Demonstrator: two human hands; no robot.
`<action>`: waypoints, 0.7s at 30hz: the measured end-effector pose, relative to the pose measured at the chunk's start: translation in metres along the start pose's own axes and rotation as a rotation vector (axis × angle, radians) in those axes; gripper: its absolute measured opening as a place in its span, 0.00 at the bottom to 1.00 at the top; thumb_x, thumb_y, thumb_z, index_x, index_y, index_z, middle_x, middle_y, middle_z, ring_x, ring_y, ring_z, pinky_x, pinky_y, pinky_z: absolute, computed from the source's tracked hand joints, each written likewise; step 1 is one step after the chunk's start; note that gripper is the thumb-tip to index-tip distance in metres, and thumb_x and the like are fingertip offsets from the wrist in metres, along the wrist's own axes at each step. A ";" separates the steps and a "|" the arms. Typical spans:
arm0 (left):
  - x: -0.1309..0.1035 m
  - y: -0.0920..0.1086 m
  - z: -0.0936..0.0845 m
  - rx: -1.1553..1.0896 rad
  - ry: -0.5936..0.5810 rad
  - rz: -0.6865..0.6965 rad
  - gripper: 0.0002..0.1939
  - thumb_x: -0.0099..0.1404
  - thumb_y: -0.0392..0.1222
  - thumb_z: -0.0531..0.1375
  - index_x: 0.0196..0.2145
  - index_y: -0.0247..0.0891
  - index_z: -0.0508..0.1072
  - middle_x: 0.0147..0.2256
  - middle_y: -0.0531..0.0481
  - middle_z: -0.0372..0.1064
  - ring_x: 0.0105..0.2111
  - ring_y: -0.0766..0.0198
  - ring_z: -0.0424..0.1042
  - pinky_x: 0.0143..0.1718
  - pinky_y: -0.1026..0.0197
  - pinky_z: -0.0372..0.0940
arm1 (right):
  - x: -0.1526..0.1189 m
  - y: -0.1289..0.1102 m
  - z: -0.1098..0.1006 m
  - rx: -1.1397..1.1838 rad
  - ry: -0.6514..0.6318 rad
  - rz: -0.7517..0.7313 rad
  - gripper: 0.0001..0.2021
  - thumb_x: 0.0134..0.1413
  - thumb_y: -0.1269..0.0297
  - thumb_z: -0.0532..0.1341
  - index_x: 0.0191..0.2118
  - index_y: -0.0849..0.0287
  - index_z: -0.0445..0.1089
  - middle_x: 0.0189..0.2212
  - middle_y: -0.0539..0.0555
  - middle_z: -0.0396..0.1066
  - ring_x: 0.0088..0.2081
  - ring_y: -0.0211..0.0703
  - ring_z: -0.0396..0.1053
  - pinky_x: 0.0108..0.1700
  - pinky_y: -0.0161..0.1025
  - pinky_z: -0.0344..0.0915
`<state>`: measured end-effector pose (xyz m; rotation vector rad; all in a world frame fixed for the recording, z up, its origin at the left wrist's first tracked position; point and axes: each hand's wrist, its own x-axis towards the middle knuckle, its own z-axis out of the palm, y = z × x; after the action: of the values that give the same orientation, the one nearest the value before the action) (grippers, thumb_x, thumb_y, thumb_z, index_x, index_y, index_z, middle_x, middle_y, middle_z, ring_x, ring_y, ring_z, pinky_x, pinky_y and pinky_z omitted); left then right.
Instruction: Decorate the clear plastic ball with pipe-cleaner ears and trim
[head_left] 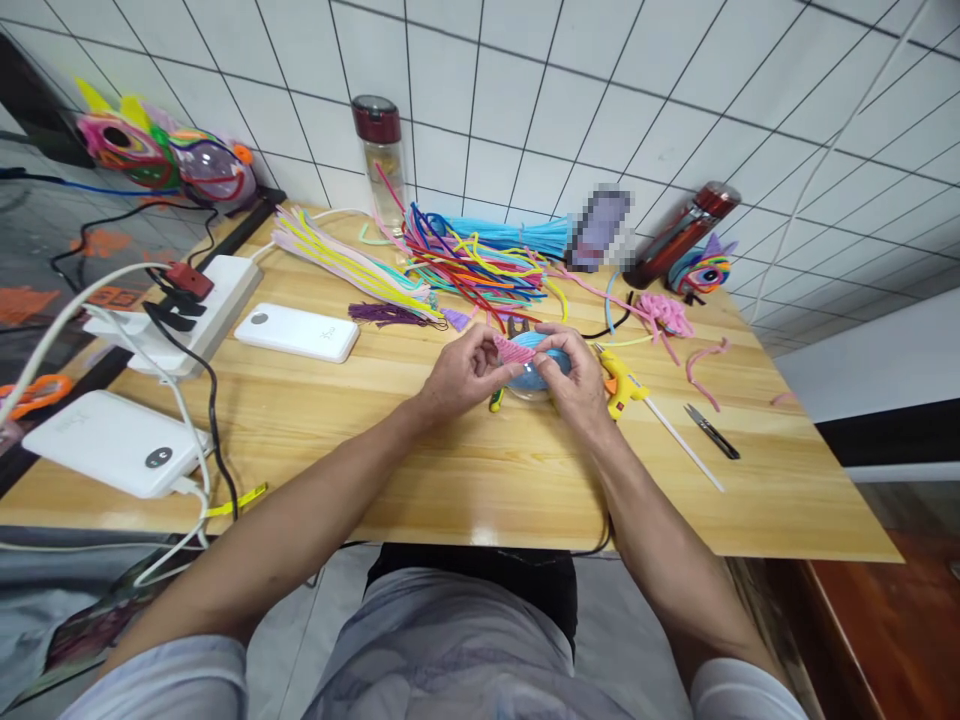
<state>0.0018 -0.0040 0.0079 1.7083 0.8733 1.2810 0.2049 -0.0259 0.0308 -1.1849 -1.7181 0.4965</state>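
Both hands meet over the middle of the wooden table. My left hand [466, 372] pinches a small pink ribbed piece [514, 350] between thumb and fingers. My right hand [576, 378] is curled at the piece's right edge, its thumb and fingertips closed on it. Just behind and below the fingers lies a clear, rounded object with blue strands [531, 378], partly covered by my right hand. A yellow glue gun [621, 382] with a white stick rests right of my right hand. Pliers [517, 326] show partly behind the pink piece.
Colourful pipe cleaners [480, 265] lie in a heap at the back, near a bottle [381, 165] and a tilted red flask [684, 235]. White power banks [296, 332] and a corded power strip [202, 315] are left. Small snips [711, 432] lie right.
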 end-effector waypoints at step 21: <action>0.034 0.006 -0.029 -0.362 0.290 -0.070 0.19 0.68 0.57 0.60 0.29 0.42 0.59 0.22 0.61 0.58 0.15 0.74 0.53 0.17 0.68 0.49 | 0.000 -0.039 -0.024 -0.036 0.151 -0.154 0.11 0.67 0.56 0.64 0.51 0.53 0.75 0.52 0.58 0.80 0.58 0.55 0.76 0.63 0.55 0.69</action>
<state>-0.0174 0.0292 0.0316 1.2197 0.7967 1.5560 0.2065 -0.0473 0.0708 -1.0769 -1.6782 0.2763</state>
